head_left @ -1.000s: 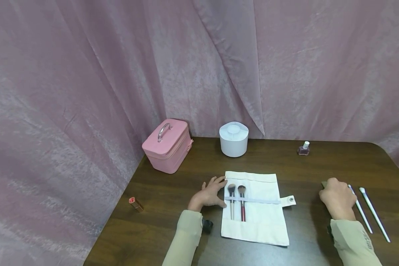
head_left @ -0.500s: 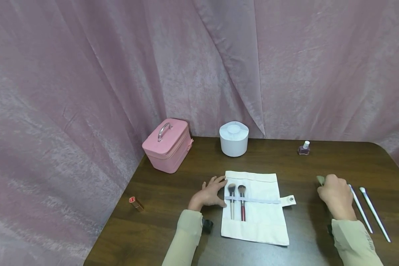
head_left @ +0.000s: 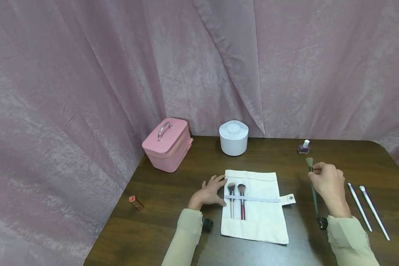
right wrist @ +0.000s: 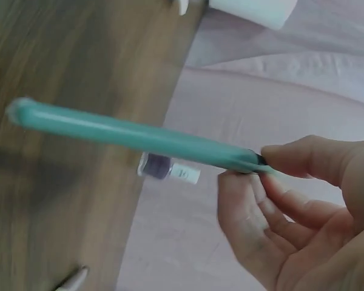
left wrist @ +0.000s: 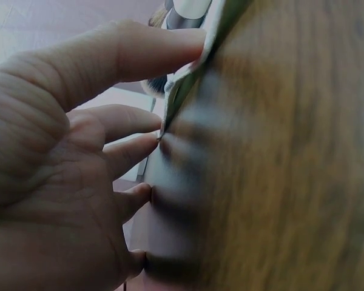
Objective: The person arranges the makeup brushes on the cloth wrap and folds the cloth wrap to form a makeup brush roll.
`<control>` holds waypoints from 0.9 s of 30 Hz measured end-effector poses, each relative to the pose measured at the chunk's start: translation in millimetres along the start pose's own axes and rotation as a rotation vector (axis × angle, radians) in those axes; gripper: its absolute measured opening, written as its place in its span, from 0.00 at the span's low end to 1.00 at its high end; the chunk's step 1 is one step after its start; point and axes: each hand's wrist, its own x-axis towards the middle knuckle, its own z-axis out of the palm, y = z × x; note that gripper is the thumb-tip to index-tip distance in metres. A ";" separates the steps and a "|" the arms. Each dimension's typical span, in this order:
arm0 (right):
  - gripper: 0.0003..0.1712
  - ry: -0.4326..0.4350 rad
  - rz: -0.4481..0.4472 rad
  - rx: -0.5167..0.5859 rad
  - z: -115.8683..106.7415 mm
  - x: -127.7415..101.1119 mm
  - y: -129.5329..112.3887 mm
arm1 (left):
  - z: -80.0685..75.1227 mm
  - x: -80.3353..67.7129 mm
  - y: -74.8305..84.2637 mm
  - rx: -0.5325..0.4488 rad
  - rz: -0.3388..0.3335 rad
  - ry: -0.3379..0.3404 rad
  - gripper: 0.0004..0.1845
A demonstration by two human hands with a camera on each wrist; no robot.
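Your right hand (head_left: 327, 181) pinches the green brush (head_left: 312, 184) near its head, lifted off the table (head_left: 173, 192) right of the white roll (head_left: 262, 221). Your left hand (head_left: 210, 192) lies flat, fingers straight, on the roll's left edge. Two brushes (head_left: 236, 199) sit under the strap; two white ones (head_left: 365, 207) wait. Only your right wrist view shows the fingertips (right wrist: 273, 159) on the handle.
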 end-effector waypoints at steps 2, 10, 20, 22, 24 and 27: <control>0.16 0.028 -0.010 0.023 0.6 0.6 -4.9 | -0.1 0.0 0.1 0.000 0.002 0.002 0.48; 0.16 0.122 -0.020 0.121 1.5 1.9 -28.7 | -0.2 -0.6 1.1 -0.004 0.001 0.004 0.48; 0.16 0.151 0.078 0.357 13.4 5.8 -47.7 | -0.2 -2.7 0.4 0.016 0.000 0.001 0.49; 0.15 0.163 0.093 0.421 16.8 6.5 -50.6 | -0.2 -2.0 0.2 0.016 0.000 0.002 0.49; 0.15 0.176 0.105 0.472 20.2 7.1 -53.4 | -0.1 -1.6 0.6 0.013 0.001 0.001 0.49; 0.14 0.189 0.120 0.547 25.2 7.9 -57.1 | -0.2 -1.0 1.6 0.010 0.002 -0.001 0.49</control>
